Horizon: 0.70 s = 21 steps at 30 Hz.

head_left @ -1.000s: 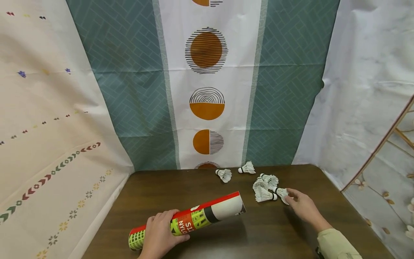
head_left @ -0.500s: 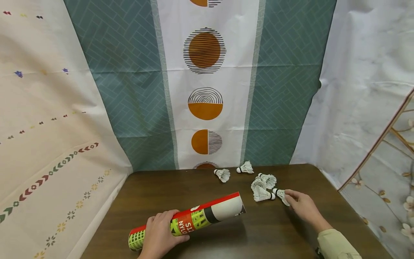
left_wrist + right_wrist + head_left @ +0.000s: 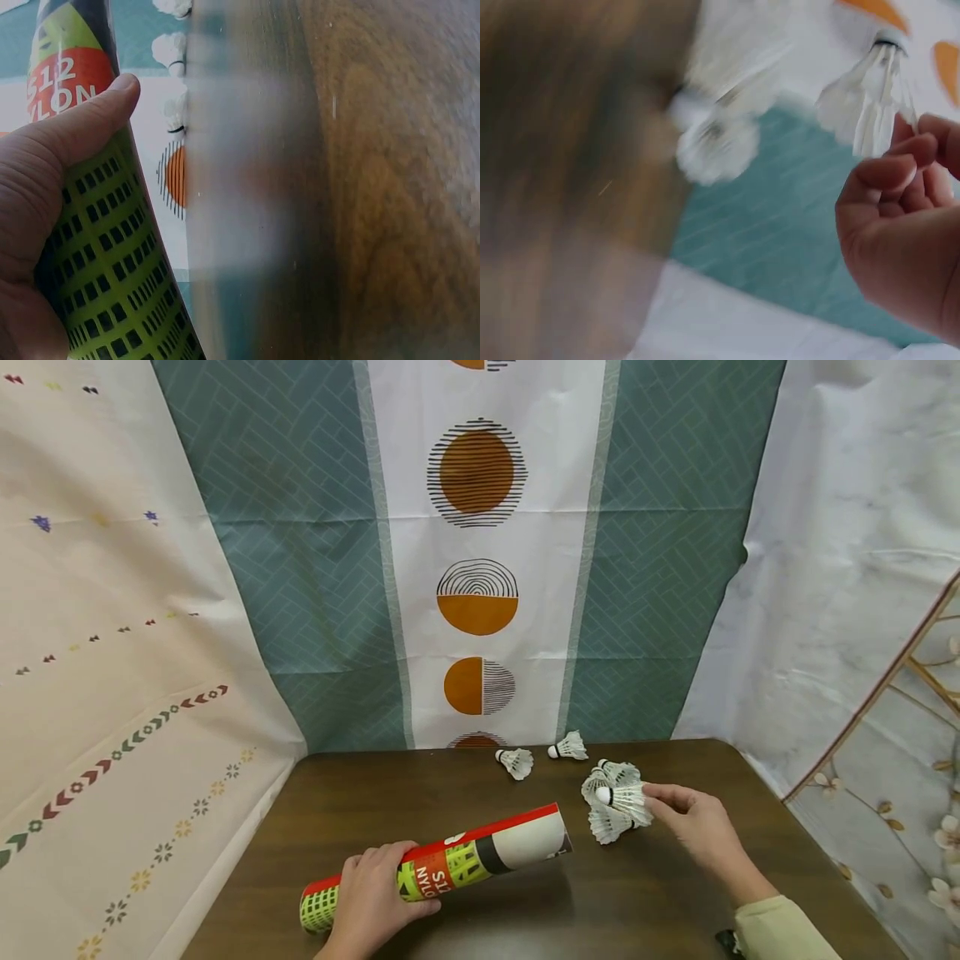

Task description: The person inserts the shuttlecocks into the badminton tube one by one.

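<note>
My left hand (image 3: 375, 897) grips a shuttlecock tube (image 3: 517, 842), printed red and yellow-green with a white band at its right end. The tube lies slanted, its right end raised and a shadow below; the left wrist view shows my thumb across the lettering (image 3: 64, 82). Between thumb and fingers, my right hand (image 3: 705, 835) pinches a white shuttlecock (image 3: 628, 800) by the feathered end of its skirt, cork pointing left. In the right wrist view this shuttlecock (image 3: 870, 101) hangs off the table. Behind and below it, several shuttlecocks (image 3: 606, 827) lie bunched together, partly hidden.
Two more shuttlecocks lie at the table's back edge, one left (image 3: 517, 764) and one right (image 3: 572, 747). Patterned cloths (image 3: 315, 610) hang behind and beside the brown wooden table (image 3: 390, 793). A small dark object (image 3: 727, 942) shows beside my right sleeve (image 3: 783, 931).
My right hand has lifted the shuttlecock off the table and moved it slightly left, over the bunched ones. The left hand and tube have stayed in place.
</note>
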### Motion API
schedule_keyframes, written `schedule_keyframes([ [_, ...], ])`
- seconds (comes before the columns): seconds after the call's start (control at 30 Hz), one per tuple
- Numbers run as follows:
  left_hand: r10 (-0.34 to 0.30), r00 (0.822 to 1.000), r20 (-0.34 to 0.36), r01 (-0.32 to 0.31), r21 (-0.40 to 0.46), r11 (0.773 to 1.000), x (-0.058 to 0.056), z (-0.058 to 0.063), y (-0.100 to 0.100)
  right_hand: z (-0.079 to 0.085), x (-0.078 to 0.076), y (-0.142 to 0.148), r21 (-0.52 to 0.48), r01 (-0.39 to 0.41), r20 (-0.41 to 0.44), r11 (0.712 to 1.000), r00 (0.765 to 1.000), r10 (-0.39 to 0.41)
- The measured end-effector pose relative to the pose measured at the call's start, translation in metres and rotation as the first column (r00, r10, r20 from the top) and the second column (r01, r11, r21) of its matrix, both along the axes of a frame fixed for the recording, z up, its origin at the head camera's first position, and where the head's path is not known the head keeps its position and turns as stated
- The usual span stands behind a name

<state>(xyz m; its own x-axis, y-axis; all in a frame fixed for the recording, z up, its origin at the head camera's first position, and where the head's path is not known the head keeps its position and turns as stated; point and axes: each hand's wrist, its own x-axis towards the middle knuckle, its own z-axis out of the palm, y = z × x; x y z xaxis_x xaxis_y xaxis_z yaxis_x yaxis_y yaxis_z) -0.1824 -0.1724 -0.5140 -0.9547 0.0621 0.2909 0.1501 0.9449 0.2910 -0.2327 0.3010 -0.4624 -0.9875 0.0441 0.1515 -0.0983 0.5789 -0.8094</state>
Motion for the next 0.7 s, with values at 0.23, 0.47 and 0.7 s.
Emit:
schedule_keyframes([
  [0.23, -0.001, 1.000, -0.013, 0.001, -0.003, 1.000, 0.000, -0.002, 0.001, 0.015, 0.016, -0.050, -0.172, -0.211, -0.006, 0.962, 0.977, 0.213],
  [0.47, -0.025, 0.999, -0.026, 0.025, -0.012, 1.000, 0.002, -0.004, 0.003, 0.004, 0.023, -0.080, -0.385, -0.421, 0.007, 0.821, 0.888, 0.459],
  [0.7, 0.001, 1.000, -0.010, -0.001, -0.010, 1.000, 0.004, -0.004, 0.004, 0.003, 0.027, -0.088, -0.488, -0.340, 0.059, 0.804, 0.906, 0.419],
])
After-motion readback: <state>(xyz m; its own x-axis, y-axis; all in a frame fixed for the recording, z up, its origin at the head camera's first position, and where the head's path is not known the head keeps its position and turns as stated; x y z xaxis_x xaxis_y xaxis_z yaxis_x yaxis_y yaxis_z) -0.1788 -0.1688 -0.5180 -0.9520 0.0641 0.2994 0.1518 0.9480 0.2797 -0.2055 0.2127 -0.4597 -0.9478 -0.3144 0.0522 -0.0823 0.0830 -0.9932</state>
